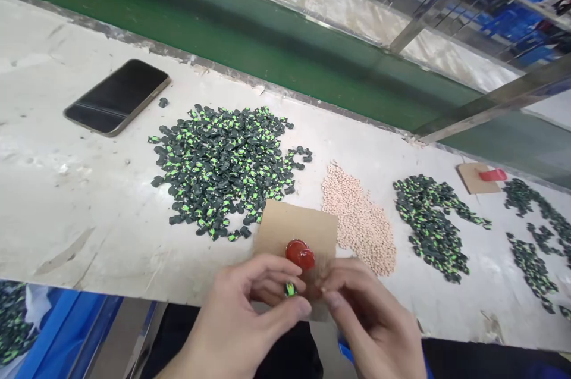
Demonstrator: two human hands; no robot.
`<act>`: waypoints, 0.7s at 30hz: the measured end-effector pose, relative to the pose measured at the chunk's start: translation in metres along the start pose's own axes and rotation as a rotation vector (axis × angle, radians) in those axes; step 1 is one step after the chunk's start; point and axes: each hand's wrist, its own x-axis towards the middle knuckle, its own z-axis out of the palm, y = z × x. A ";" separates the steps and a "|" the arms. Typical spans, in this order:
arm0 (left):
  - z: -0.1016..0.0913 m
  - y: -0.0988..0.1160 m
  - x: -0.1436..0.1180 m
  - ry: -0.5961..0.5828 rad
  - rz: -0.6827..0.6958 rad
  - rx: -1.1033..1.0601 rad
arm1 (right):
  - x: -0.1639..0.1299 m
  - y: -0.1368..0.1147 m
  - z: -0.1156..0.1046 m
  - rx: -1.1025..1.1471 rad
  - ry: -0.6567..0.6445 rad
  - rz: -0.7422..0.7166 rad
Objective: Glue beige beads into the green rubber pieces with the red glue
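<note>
Both hands meet low in the middle of the frame, at the near edge of the worn white worktable (80, 212). The left hand (241, 319) pinches a small black-and-green plastic piece (291, 289) between thumb and fingers, its fingers curled around it. The right hand (370, 319) is drawn up close against it, fingertips bent inward and almost touching the left thumb; whether it grips anything I cannot tell.

Just above the fingers lies a brown cardboard square (297, 230), and on its lower part sits a round red glossy blob (300, 254), touching the card and just beside the held piece.

Left of centre spreads a big heap of black-and-green pieces (223, 165), its lower edge reaching the card. Right of the card lies a pile of pale beige pellets (359, 218), and further right a second heap of dark green pieces (430, 224). More such pieces trail along the right edge (533, 236).

At upper left a dark smartphone (116, 96) lies flat, screen up and off. At the right, a smaller cardboard scrap (473, 178) carries a red oblong object (492, 175). Behind the table runs a green conveyor belt (223, 28) across the top of the frame.
</note>
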 end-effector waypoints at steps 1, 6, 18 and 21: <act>-0.002 -0.003 0.001 0.045 0.024 -0.002 | 0.000 0.004 0.001 -0.053 0.037 -0.008; -0.013 -0.019 0.009 0.082 0.289 -0.007 | 0.003 0.017 0.004 -0.254 0.098 -0.056; -0.020 -0.008 0.007 0.071 0.429 0.125 | 0.009 0.019 0.010 -0.277 0.110 -0.073; -0.021 -0.008 0.006 0.071 0.422 0.167 | 0.008 0.018 0.008 -0.268 0.094 -0.054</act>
